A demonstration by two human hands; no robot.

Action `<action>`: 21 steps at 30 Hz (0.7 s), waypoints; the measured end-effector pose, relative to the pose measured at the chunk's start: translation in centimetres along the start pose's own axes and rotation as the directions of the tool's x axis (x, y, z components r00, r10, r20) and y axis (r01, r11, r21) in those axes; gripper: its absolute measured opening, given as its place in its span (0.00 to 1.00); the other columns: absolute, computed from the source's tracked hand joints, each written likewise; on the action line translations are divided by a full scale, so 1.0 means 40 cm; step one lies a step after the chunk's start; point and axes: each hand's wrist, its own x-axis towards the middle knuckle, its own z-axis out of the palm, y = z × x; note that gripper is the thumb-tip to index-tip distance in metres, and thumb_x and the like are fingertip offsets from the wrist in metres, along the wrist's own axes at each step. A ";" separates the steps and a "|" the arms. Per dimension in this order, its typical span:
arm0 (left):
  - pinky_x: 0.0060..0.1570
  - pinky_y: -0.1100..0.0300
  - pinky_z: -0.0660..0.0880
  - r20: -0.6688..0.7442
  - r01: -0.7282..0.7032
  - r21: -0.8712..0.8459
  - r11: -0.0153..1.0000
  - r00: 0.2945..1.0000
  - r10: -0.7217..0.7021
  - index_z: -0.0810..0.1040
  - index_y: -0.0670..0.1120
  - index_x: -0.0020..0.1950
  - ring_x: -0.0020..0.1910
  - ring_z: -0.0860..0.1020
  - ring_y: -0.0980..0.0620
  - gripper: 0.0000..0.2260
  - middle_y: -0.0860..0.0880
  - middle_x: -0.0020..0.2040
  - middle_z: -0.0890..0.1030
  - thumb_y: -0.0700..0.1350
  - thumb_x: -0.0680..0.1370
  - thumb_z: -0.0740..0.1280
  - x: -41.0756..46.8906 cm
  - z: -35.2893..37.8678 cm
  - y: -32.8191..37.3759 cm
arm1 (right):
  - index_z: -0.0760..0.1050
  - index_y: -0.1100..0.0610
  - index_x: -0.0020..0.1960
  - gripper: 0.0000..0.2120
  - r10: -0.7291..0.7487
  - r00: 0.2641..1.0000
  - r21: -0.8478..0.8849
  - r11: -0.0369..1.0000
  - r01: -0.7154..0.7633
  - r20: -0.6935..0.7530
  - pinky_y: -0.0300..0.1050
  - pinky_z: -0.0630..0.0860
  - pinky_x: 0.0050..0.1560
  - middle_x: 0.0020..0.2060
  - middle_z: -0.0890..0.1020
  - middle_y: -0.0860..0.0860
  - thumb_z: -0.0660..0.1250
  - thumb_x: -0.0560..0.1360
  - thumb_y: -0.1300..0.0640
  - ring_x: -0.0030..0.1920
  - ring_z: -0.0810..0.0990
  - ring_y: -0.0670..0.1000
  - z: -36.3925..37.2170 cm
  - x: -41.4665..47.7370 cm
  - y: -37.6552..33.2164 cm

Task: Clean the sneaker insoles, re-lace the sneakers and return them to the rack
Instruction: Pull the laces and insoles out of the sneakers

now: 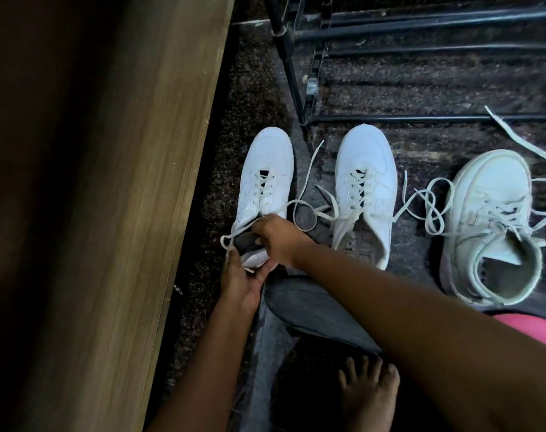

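There is one view, worn on the person's head. It faces forward and steeply down onto the dark floor (pixel 243 104), from close above. Both forearms run in from the bottom edge to the left hand (pixel 239 275) and right hand (pixel 276 238), which grip a white sneaker (pixel 265 173) just left of centre. The wide lens bows straight lines near the borders. A wooden panel (pixel 134 182) fills the left third, and the black rack (pixel 421 24) crosses the top right corner.
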 end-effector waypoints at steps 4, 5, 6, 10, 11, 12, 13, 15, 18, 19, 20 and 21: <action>0.36 0.47 0.78 0.001 0.009 -0.017 1.000 1.000 -0.009 0.70 0.38 0.68 0.44 0.77 0.46 0.16 0.41 0.50 0.77 0.44 0.83 0.56 -0.007 0.001 0.001 | 0.76 0.67 0.56 0.11 0.007 0.999 0.082 0.997 -0.005 -0.033 0.48 0.68 0.55 0.54 0.78 0.63 0.61 0.75 0.67 0.56 0.75 0.61 -0.001 -0.007 0.001; 0.35 0.48 0.79 0.002 -0.001 -0.006 1.000 1.000 0.001 0.69 0.37 0.68 0.45 0.78 0.45 0.16 0.40 0.52 0.77 0.41 0.82 0.55 -0.006 -0.003 0.001 | 0.76 0.68 0.56 0.11 0.010 0.999 0.086 0.996 -0.008 -0.030 0.48 0.69 0.54 0.54 0.78 0.64 0.61 0.75 0.67 0.56 0.75 0.61 -0.002 -0.005 0.003; 0.35 0.49 0.80 0.009 -0.016 0.013 1.000 1.000 0.016 0.69 0.37 0.68 0.45 0.78 0.45 0.16 0.39 0.55 0.77 0.37 0.81 0.54 -0.004 -0.007 0.001 | 0.75 0.68 0.55 0.10 0.017 0.999 0.083 0.996 -0.015 -0.027 0.47 0.69 0.53 0.53 0.78 0.63 0.61 0.75 0.67 0.55 0.75 0.61 -0.003 -0.003 0.002; 0.36 0.52 0.81 0.052 -0.051 0.055 0.997 0.997 0.049 0.69 0.38 0.69 0.51 0.78 0.44 0.22 0.38 0.61 0.76 0.30 0.76 0.53 -0.003 -0.019 0.003 | 0.74 0.66 0.54 0.09 0.091 0.994 0.072 0.994 -0.086 -0.067 0.46 0.69 0.50 0.53 0.77 0.63 0.58 0.77 0.66 0.55 0.75 0.61 0.011 0.016 -0.005; 0.35 0.52 0.81 0.054 -0.049 0.054 0.997 0.997 0.047 0.68 0.37 0.69 0.51 0.78 0.44 0.22 0.38 0.61 0.76 0.30 0.76 0.53 -0.002 -0.020 0.003 | 0.74 0.66 0.54 0.09 0.100 0.991 0.083 0.992 -0.093 -0.086 0.46 0.69 0.50 0.54 0.77 0.63 0.58 0.77 0.67 0.55 0.75 0.61 0.014 0.019 -0.004; 0.36 0.51 0.82 0.052 -0.046 0.049 0.998 0.998 0.043 0.68 0.37 0.70 0.50 0.78 0.44 0.21 0.38 0.61 0.75 0.30 0.76 0.53 -0.001 -0.020 0.004 | 0.74 0.66 0.54 0.09 0.108 0.989 0.116 0.989 -0.096 -0.100 0.46 0.69 0.51 0.53 0.77 0.63 0.58 0.76 0.67 0.55 0.75 0.61 0.013 0.020 -0.001; 0.38 0.50 0.82 0.050 -0.040 0.043 0.998 0.998 0.038 0.68 0.37 0.70 0.50 0.78 0.44 0.21 0.38 0.61 0.75 0.31 0.77 0.54 0.002 -0.019 0.004 | 0.74 0.67 0.53 0.08 0.109 0.988 0.181 0.980 -0.088 -0.109 0.45 0.70 0.51 0.52 0.78 0.64 0.58 0.76 0.68 0.54 0.76 0.61 0.013 0.021 0.006; 0.40 0.50 0.81 0.029 -0.026 0.044 0.999 0.999 0.024 0.68 0.37 0.69 0.50 0.78 0.44 0.20 0.38 0.62 0.75 0.32 0.77 0.55 0.011 -0.021 0.001 | 0.74 0.69 0.50 0.06 0.141 0.983 0.359 0.929 -0.089 -0.122 0.49 0.73 0.53 0.48 0.79 0.65 0.60 0.77 0.67 0.51 0.77 0.61 0.009 0.021 0.026; 0.40 0.50 0.81 0.029 -0.035 0.082 0.996 0.999 0.033 0.70 0.39 0.68 0.50 0.78 0.47 0.17 0.42 0.60 0.77 0.36 0.80 0.57 0.017 -0.016 -0.002 | 0.74 0.70 0.48 0.09 0.225 0.963 0.562 0.820 -0.107 -0.145 0.57 0.74 0.54 0.45 0.80 0.65 0.62 0.76 0.63 0.49 0.78 0.63 0.008 0.004 0.024; 0.40 0.50 0.81 0.029 -0.043 0.088 0.995 0.999 0.041 0.71 0.41 0.67 0.49 0.78 0.48 0.16 0.43 0.58 0.77 0.38 0.80 0.57 0.022 -0.014 -0.006 | 0.73 0.70 0.47 0.09 0.212 0.962 0.581 0.810 -0.077 -0.169 0.55 0.74 0.52 0.44 0.79 0.64 0.62 0.76 0.62 0.47 0.78 0.63 0.014 -0.006 0.017; 0.39 0.51 0.81 0.016 -0.048 0.113 0.992 0.999 0.047 0.71 0.43 0.66 0.48 0.78 0.50 0.14 0.45 0.56 0.78 0.39 0.81 0.57 0.025 -0.011 -0.007 | 0.73 0.70 0.46 0.09 0.172 0.966 0.564 0.825 -0.033 -0.196 0.50 0.73 0.50 0.42 0.78 0.63 0.61 0.75 0.63 0.45 0.77 0.61 0.012 -0.019 0.002; 0.36 0.54 0.80 0.020 -0.042 0.128 0.991 0.999 0.040 0.72 0.45 0.64 0.47 0.78 0.52 0.13 0.47 0.54 0.78 0.40 0.81 0.56 0.026 -0.008 -0.007 | 0.73 0.69 0.45 0.07 0.100 0.968 0.505 0.862 0.030 -0.228 0.46 0.71 0.47 0.40 0.77 0.61 0.60 0.74 0.64 0.43 0.75 0.57 0.011 -0.033 -0.012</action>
